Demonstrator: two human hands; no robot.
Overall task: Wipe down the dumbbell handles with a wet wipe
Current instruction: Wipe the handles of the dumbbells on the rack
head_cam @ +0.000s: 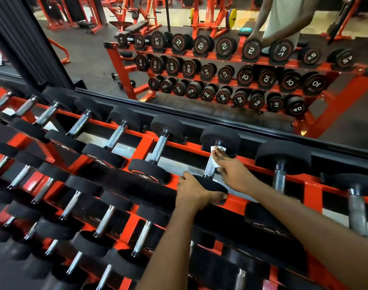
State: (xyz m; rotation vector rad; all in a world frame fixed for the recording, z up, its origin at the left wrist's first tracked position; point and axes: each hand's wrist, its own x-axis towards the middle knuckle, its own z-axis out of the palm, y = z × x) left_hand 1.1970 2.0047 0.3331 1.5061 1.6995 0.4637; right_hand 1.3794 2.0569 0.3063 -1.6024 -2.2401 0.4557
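Note:
A black dumbbell [220, 137] with a knurled steel handle [209, 169] lies on the top tier of the orange rack [145, 143]. My left hand [192, 190] grips its near head from the front, fingers curled over the rim. My right hand [233, 168] holds a white wet wipe [217, 158] against the upper part of the handle, fingers stretched along it toward the far head. The wipe covers the handle's far end.
More dumbbells sit on both sides on the top tier, the nearest at the left [160, 147] and the right [280, 164], with two lower tiers [107, 218] below. A wall mirror [199, 80] behind the rack reflects the rack and gym machines.

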